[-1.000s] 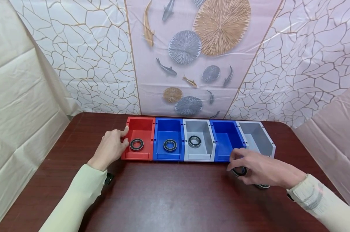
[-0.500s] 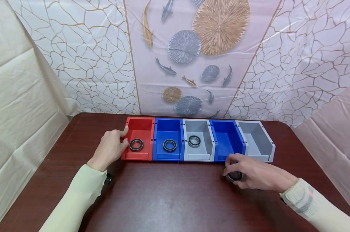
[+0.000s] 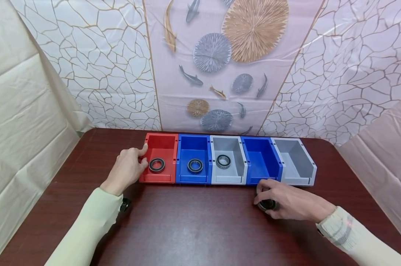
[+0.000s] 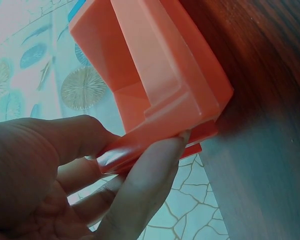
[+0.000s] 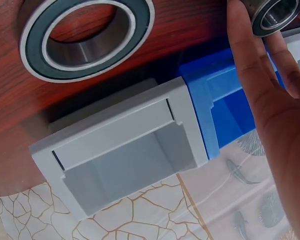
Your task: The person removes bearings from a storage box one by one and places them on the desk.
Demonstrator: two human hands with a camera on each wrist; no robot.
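Observation:
My left hand [image 3: 125, 168] pinches the side wall of the red bin [image 4: 175, 80] between thumb and fingers at the row's left end. Inside that bin lies a ball bearing [image 3: 156, 171]. With curled fingers, my right hand [image 3: 291, 199] holds another ball bearing [image 3: 266, 205] low over the table, just in front of the right-hand blue bin [image 3: 257, 144]. The fingers partly cover this bearing. A further bearing [image 5: 136, 45] rests on the table near the right wrist, seen in the right wrist view; in the head view the right hand and forearm hide it.
Between the hands, the left blue bin [image 3: 193, 142] and the middle grey bin [image 3: 227, 143] each contain one bearing. The right grey bin [image 3: 295, 181] ends the row. A patterned cloth [image 3: 120, 74] hangs behind the dark wooden table [image 3: 187, 229].
My right hand has moved left and slightly towards me with its bearing, from beside the right blue bin's front edge. The left hand stays on the red bin.

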